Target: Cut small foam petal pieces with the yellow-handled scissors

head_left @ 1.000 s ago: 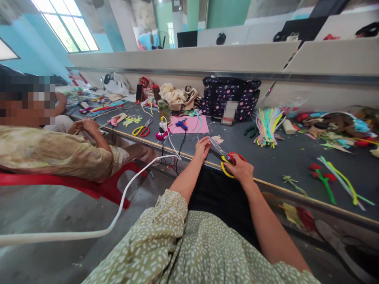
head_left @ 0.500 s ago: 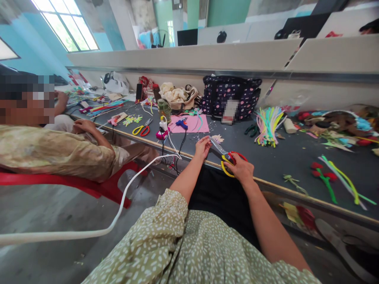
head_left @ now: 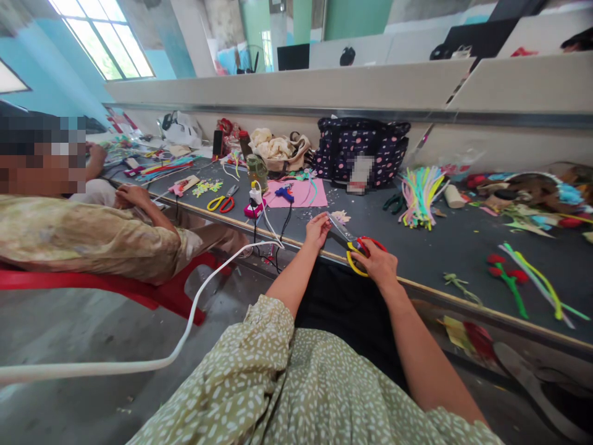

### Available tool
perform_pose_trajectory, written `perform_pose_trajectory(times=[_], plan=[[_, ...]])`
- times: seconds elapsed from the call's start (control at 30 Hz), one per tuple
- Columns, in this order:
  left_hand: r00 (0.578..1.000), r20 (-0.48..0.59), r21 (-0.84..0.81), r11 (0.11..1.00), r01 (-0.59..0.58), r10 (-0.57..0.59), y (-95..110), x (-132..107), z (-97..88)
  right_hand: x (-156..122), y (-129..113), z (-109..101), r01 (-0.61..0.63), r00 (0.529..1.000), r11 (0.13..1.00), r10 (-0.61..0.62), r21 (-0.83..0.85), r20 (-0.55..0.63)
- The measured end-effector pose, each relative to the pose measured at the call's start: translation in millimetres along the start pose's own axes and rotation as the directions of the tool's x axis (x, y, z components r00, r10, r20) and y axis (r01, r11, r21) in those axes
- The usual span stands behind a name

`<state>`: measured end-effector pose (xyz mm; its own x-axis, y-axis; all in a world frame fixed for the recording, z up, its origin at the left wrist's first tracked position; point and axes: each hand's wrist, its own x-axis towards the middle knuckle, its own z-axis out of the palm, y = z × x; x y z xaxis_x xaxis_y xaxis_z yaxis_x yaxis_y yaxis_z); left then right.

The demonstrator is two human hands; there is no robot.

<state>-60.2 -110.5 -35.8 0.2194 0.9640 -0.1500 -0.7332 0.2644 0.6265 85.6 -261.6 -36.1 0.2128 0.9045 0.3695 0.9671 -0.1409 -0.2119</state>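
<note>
My right hand [head_left: 378,262] grips a pair of scissors [head_left: 343,228] with one red and one yellow handle, its blades pointing up and left. At the blade tips, my left hand [head_left: 318,230] is pinched closed; whatever sits between its fingertips is too small to make out. Just beyond the blades, a little heap of pale cut pieces [head_left: 341,217] lies on the dark table [head_left: 445,253]. Further back, a blue glue gun [head_left: 284,194] rests on a pink sheet [head_left: 309,193].
A bundle of pastel pipe cleaners [head_left: 420,198] stands right of a dark patterned bag [head_left: 361,148]. Red-and-green pipe-cleaner work [head_left: 509,281] lies at the right. A white cable [head_left: 199,296] runs from a pink power block [head_left: 254,209]. A co-worker [head_left: 92,241] sits at the left.
Both hands and the scissors stay almost where they were. The scissor blades look slightly closer together now.
</note>
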Motion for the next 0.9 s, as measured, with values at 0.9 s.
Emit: perform_pose_trajectory(times=[0.9], plan=[[1.000,0.015,-0.036,0.999,-0.022,0.023,1.7,-4.8,2.5,0.3,2.0,-3.3,-0.039,0.996,0.999,0.039,-0.004,0.075]])
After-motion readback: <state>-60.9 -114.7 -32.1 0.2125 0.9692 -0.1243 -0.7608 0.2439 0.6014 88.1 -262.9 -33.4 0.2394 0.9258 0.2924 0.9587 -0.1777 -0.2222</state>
